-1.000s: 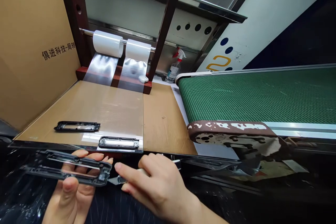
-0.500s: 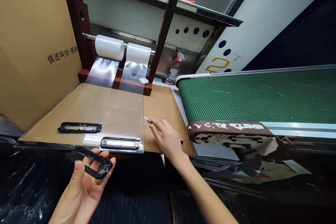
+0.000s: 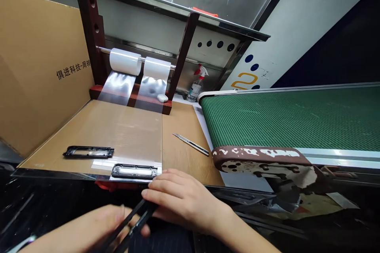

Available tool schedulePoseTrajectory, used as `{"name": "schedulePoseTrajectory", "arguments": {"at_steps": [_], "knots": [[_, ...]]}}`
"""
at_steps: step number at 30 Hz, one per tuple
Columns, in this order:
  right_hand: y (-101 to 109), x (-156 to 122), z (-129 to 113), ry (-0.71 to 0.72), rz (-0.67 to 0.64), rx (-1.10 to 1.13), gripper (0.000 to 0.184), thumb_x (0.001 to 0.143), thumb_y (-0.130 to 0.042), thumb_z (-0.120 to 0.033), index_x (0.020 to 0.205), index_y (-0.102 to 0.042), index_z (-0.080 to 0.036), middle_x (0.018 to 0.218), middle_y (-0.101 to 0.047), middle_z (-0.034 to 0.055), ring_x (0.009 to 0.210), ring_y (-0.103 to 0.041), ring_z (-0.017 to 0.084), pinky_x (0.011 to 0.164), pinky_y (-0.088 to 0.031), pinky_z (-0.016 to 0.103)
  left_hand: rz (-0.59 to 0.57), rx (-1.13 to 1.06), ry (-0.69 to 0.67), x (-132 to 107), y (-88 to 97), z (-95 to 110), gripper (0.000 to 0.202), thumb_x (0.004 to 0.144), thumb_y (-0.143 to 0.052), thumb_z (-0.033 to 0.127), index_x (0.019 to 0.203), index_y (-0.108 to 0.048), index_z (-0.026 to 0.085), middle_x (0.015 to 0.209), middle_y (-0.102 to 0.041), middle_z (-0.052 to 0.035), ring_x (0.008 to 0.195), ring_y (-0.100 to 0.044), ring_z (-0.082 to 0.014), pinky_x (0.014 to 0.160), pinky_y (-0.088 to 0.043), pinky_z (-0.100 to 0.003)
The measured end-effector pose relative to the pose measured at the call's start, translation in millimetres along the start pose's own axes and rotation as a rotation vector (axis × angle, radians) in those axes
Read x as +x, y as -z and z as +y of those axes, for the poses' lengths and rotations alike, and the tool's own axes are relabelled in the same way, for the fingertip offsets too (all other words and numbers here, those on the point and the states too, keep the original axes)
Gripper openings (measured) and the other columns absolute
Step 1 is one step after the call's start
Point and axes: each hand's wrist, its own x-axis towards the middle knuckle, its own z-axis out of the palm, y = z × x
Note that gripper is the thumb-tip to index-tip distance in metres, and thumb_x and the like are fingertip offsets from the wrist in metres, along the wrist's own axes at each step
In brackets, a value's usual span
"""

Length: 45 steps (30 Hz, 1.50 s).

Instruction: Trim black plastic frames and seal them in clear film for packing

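My left hand (image 3: 103, 221) is closed around a slim black frame (image 3: 144, 216), blurred and tilted, at the near side of a workbench. My thumb lies on one side and my fingers show through the opening. My right hand (image 3: 185, 201) bends over the frame's upper end, fingers close together — whether they pinch it, I cannot tell, since the thumb is hidden.

Two similar pieces lie flat beyond my hands: a left-hand frame (image 3: 68, 152) and a front frame (image 3: 135, 174), the latter by the bench edge, just beside my right fingertips. Both rest on a clear sheet (image 3: 124, 126) over brown cardboard (image 3: 178, 120). To the right, on the bare cardboard, a slim knife (image 3: 191, 144) lies at a slant, its blade toward the upper left.

Behind, two rolls of film, a left roll (image 3: 125, 62) and a right roll (image 3: 157, 68), hang on a metal rod in a dark red stand (image 3: 93, 27), their clear strips drawn down over its base. A spray bottle (image 3: 195, 89) with a red-and-white head stands between the stand and a green conveyor belt (image 3: 291, 118); a large carton (image 3: 38, 67) — printed with black characters — walls off the left.
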Motion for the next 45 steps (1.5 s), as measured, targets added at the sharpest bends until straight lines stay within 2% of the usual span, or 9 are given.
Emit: {"name": "schedulePoseTrajectory", "arguments": {"at_steps": [2,4,6,8,10,13,20,39,45], "knots": [[8,-1,7,-0.066,0.064,-0.026,0.023,0.101,-0.047,-0.027,0.11,-0.063,-0.014,0.095,-0.073,0.007,0.09,-0.066,0.014,0.085,-0.054,0.027,0.181,0.043,-0.106,15,13.4,25,0.05,0.078,-0.059,0.068,0.096,-0.076,0.025,0.09,-0.076,-0.01,0.098,-0.068,-0.0343,0.081,-0.055,-0.043],[12,-6,21,-0.198,0.139,-0.034,0.022,0.1,-0.049,-0.028,0.113,-0.063,-0.017,0.096,-0.071,0.0079,0.089,-0.068,0.015,0.083,-0.056,0.029,0.436,0.046,-0.23,38,29.5,54,0.058,0.085,-0.052,0.064,0.122,-0.065,0.022,0.125,-0.068,-0.0128,0.127,-0.053,-0.034,0.101,-0.045,-0.043],[12,-12,36,-0.348,0.222,-0.024,0.023,0.097,-0.055,-0.029,0.117,-0.062,-0.02,0.101,-0.07,0.0083,0.095,-0.068,0.018,0.085,-0.057,0.033,0.499,0.038,-0.271,62,45.6,79,0.067,0.092,-0.042,0.061,0.145,-0.041,0.021,0.155,-0.04,-0.0107,0.146,-0.028,-0.0265,0.116,-0.026,-0.037],[7,-18,49,-0.466,0.278,-0.003,0.028,0.092,-0.062,-0.027,0.119,-0.061,-0.022,0.105,-0.07,0.0078,0.1,-0.067,0.02,0.089,-0.056,0.036,0.49,0.029,-0.24,84,59.0,94,0.075,0.094,-0.041,0.057,0.154,-0.017,0.019,0.165,-0.015,-0.0113,0.149,-0.016,-0.0241,0.119,-0.015,-0.035],[-2,-22,57,-0.54,0.294,0.012,0.03,0.089,-0.066,-0.025,0.118,-0.062,-0.023,0.108,-0.07,0.0074,0.104,-0.065,0.022,0.092,-0.055,0.04,0.42,0.011,-0.167,98,68.3,98,0.086,0.092,-0.044,0.059,0.155,-0.004,0.018,0.163,-0.017,-0.0184,0.147,-0.024,-0.0279,0.118,-0.02,-0.039],[-21,-27,61,-0.579,0.248,0.044,0.031,0.086,-0.069,-0.023,0.117,-0.063,-0.023,0.109,-0.069,0.0074,0.104,-0.065,0.022,0.093,-0.054,0.041,0.266,-0.017,-0.037,101,75.7,94,0.094,0.087,-0.047,0.067,0.155,-0.006,0.016,0.147,-0.046,-0.0268,0.128,-0.053,-0.0348,0.108,-0.039,-0.048],[-60,-22,65,-0.623,0.083,0.112,0.036,0.077,-0.077,-0.017,0.111,-0.066,-0.02,0.097,-0.067,0.0061,0.092,-0.064,0.02,0.081,-0.056,0.034,0.119,-0.055,0.095,86,79.2,86,0.096,0.084,-0.045,0.074,0.154,-0.015,0.015,0.118,-0.07,-0.0222,0.105,-0.069,-0.0338,0.093,-0.05,-0.046],[-69,-9,72,-0.614,-0.024,0.097,0.031,0.079,-0.077,-0.022,0.109,-0.067,-0.02,0.097,-0.067,0.0048,0.093,-0.063,0.019,0.081,-0.054,0.031,0.109,-0.039,0.09,88,80.1,84,0.09,0.086,-0.048,0.07,0.154,-0.016,0.02,0.13,-0.064,-0.0193,0.098,-0.07,-0.0309,0.093,-0.048,-0.046],[-67,-7,72,-0.608,-0.038,0.008,0.039,0.075,-0.082,-0.027,0.11,-0.068,-0.018,0.097,-0.066,0.0062,0.093,-0.061,0.021,0.084,-0.052,0.035,0.153,0.002,0.014,90,80.2,86,0.087,0.087,-0.045,0.07,0.154,-0.019,0.02,0.149,-0.047,-0.0199,0.127,-0.054,-0.0325,0.106,-0.039,-0.045]]}}
